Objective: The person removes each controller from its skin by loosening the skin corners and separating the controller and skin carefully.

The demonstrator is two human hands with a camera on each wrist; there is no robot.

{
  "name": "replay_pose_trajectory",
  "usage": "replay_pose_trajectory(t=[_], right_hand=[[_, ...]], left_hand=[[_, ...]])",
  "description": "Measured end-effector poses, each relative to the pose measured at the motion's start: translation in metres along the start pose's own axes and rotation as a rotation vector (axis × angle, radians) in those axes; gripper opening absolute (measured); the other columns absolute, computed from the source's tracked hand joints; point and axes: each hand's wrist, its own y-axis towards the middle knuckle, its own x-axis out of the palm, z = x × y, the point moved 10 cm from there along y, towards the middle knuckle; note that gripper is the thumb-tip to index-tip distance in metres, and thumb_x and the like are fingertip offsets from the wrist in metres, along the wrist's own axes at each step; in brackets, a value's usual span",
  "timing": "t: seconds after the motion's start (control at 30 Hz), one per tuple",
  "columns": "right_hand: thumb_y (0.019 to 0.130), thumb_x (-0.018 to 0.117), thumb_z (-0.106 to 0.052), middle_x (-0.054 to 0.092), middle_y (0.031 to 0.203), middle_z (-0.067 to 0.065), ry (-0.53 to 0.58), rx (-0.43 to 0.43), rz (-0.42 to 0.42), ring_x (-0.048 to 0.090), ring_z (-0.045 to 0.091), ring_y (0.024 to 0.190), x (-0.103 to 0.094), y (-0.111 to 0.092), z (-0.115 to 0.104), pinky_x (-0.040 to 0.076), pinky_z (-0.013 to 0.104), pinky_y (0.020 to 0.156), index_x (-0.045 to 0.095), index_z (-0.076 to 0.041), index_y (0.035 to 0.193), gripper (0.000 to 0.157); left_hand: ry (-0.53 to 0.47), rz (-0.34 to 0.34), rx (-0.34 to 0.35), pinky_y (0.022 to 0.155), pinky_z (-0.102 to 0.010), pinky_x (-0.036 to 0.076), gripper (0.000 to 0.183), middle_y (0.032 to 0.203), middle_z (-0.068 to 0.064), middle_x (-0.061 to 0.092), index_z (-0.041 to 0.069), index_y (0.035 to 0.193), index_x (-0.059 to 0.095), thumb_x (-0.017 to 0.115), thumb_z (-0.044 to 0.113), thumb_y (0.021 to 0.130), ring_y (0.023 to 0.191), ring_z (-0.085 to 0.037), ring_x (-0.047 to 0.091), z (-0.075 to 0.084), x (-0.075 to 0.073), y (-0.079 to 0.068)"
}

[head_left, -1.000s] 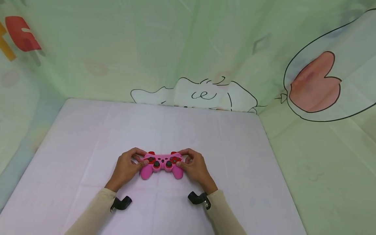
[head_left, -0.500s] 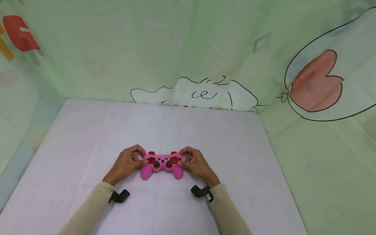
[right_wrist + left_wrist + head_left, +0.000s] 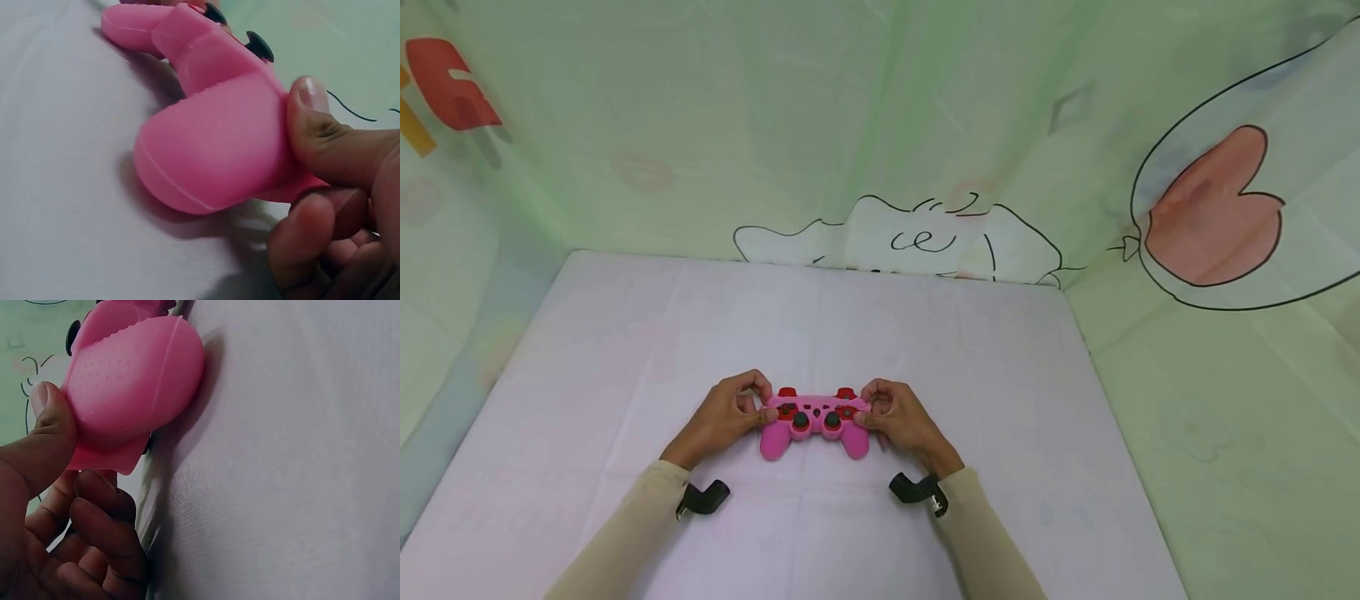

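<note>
A game controller (image 3: 817, 404) in a pink rubbery cover lies face up on the white-clothed table, its red button areas and two black thumbsticks showing. My left hand (image 3: 726, 417) pinches its left upper corner, thumb on the front and fingers behind. At the right upper corner, my right hand (image 3: 901, 419) pinches the pink cover the same way. Part of the red right button area sits under a pink edge near that thumb. The left wrist view shows the rounded left grip (image 3: 140, 375) close above the cloth. In the right wrist view, the right grip (image 3: 206, 144) is likewise seen from its end.
The table (image 3: 700, 325) carries a pale, creased cloth. Green printed curtains (image 3: 737, 125) hang behind and at both sides. A black wrist mount (image 3: 703, 499) sticks out from the left sleeve, and a similar mount (image 3: 913, 488) from the right.
Both forearms have shifted slightly outward and up. The pink cover at the right corner has been drawn a little over the red buttons. The controller stays nearly in place.
</note>
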Motion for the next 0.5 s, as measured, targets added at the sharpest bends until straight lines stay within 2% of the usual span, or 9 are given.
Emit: replay_pose_trajectory(t=[0.2, 0.33, 0.5], right_hand=[[0.082, 0.082, -0.017, 0.048, 0.057, 0.002, -0.049, -0.034, 0.098, 0.041, 0.011, 0.045, -0.003, -0.006, -0.005, 0.037, 0.022, 0.044, 0.06, -0.007, 0.102, 0.031], [0.081, 0.083, -0.021, 0.046, 0.059, 0.004, -0.093, -0.02, 0.167, 0.04, 0.012, 0.05, -0.006, -0.012, -0.005, 0.033, 0.021, 0.047, 0.062, -0.013, 0.106, 0.033], [0.082, 0.083, -0.02, 0.042, 0.059, 0.005, -0.108, -0.044, 0.184, 0.036, 0.011, 0.051, -0.006, -0.015, -0.007, 0.029, 0.021, 0.047, 0.061, -0.011, 0.103, 0.032]], left_hand=[[0.015, 0.019, 0.009, 0.049, -0.023, 0.034, 0.03, 0.059, -0.002, 0.048, 0.022, 0.096, 0.059, 0.081, 0.036, 0.082, 0.051, -0.009, 0.043, 0.002, 0.0, -0.001], [0.041, 0.04, 0.04, 0.052, -0.023, 0.037, 0.026, 0.067, -0.001, 0.051, 0.023, 0.094, 0.058, 0.08, 0.032, 0.084, 0.056, -0.011, 0.047, 0.003, 0.001, -0.002], [0.07, 0.07, 0.071, 0.058, -0.023, 0.041, 0.023, 0.079, -0.001, 0.055, 0.024, 0.094, 0.058, 0.079, 0.024, 0.086, 0.064, -0.013, 0.051, 0.006, 0.002, -0.005]])
